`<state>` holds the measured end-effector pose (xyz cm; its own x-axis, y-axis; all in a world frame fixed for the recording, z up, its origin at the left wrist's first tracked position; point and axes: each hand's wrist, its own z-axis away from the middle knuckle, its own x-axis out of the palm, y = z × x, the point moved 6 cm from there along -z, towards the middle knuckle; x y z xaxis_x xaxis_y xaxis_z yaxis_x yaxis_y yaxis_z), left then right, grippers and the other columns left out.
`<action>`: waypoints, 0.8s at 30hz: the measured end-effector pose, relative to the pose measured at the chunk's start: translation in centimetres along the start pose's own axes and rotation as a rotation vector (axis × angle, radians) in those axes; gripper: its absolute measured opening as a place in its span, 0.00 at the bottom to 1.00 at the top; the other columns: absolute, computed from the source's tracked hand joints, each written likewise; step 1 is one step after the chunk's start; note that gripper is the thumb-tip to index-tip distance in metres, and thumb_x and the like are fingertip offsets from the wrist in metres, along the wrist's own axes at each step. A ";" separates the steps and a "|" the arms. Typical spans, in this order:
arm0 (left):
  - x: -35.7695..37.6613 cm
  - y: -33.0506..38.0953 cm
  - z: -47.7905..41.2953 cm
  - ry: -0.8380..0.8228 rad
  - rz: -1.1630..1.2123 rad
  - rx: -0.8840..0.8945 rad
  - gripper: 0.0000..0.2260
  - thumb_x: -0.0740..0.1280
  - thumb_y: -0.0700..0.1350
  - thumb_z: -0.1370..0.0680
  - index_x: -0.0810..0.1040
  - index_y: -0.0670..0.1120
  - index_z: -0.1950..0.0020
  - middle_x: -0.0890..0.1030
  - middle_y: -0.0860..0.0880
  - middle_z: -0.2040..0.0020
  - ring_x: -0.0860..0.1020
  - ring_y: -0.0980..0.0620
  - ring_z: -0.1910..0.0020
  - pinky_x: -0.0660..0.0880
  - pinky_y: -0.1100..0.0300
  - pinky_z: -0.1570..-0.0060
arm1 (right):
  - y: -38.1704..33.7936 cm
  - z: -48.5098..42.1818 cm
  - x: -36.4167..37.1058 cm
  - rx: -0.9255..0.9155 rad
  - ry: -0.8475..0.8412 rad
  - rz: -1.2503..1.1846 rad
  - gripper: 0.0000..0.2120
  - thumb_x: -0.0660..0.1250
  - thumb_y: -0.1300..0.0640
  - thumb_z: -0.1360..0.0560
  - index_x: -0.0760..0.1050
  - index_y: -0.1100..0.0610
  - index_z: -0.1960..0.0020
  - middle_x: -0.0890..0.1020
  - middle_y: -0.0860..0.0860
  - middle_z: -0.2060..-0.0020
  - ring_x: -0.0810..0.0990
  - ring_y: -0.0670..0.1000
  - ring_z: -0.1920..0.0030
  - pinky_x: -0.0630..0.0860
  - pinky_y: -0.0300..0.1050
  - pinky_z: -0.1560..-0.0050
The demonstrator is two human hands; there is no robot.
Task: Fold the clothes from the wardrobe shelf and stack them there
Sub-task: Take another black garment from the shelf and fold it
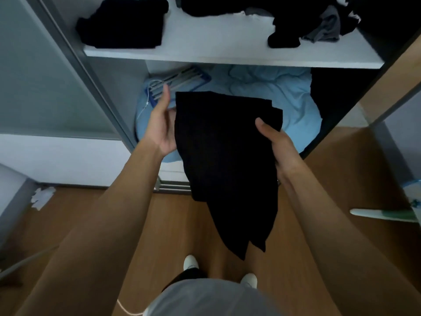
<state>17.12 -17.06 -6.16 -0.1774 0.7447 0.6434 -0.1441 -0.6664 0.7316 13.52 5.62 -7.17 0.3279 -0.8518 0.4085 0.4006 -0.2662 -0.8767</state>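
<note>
One black garment (227, 156) hangs from right hand (280, 144).

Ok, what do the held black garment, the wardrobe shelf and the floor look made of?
Black garment: soft matte fabric, perhaps cotton knit; it hangs limp from the right hand. Wardrobe shelf: smooth white board, likely laminate, with a square front edge. Floor: brown with a faint sheen, wood or wood-look laminate.

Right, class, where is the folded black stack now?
Head view, upper left: the folded black stack lies on the white shelf, left of the unfolded dark pile.
</note>
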 end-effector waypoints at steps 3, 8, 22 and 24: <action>-3.6 -4.5 0.8 -0.077 0.109 -0.059 0.40 0.51 0.70 0.22 0.63 0.42 0.22 0.68 0.39 0.24 0.67 0.40 0.25 0.56 0.44 0.22 | 1.2 -0.5 0.7 0.058 0.049 0.006 0.21 0.71 0.50 0.22 0.77 0.58 0.32 0.84 0.56 0.39 0.83 0.56 0.39 0.76 0.55 0.33; -9.0 -10.1 2.7 -0.106 -0.091 -0.278 0.42 0.68 0.73 0.33 0.69 0.52 0.26 0.75 0.48 0.28 0.73 0.46 0.29 0.66 0.46 0.29 | 3.9 -0.8 1.1 0.148 0.163 0.037 0.21 0.74 0.51 0.24 0.78 0.58 0.34 0.85 0.55 0.43 0.85 0.55 0.43 0.81 0.52 0.41; -12.1 -6.9 1.3 0.150 -0.328 0.041 0.12 0.72 0.33 0.30 0.85 0.47 0.52 0.87 0.50 0.56 0.85 0.52 0.54 0.80 0.62 0.57 | 8.4 -2.0 1.5 0.433 0.061 0.231 0.17 0.77 0.42 0.31 0.85 0.49 0.45 0.86 0.49 0.44 0.85 0.49 0.44 0.82 0.41 0.51; -12.4 -5.8 1.2 0.151 -0.349 0.053 0.12 0.71 0.32 0.30 0.84 0.46 0.51 0.87 0.50 0.57 0.85 0.52 0.55 0.80 0.62 0.57 | 9.1 -1.4 1.7 0.465 -0.036 0.432 0.14 0.78 0.48 0.29 0.83 0.47 0.46 0.87 0.46 0.47 0.85 0.45 0.46 0.81 0.36 0.52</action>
<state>21.34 -22.42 -18.07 -0.2685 0.9099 0.3162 -0.1711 -0.3681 0.9139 16.49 1.11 -14.78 0.5683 -0.8208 0.0576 0.5529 0.3291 -0.7655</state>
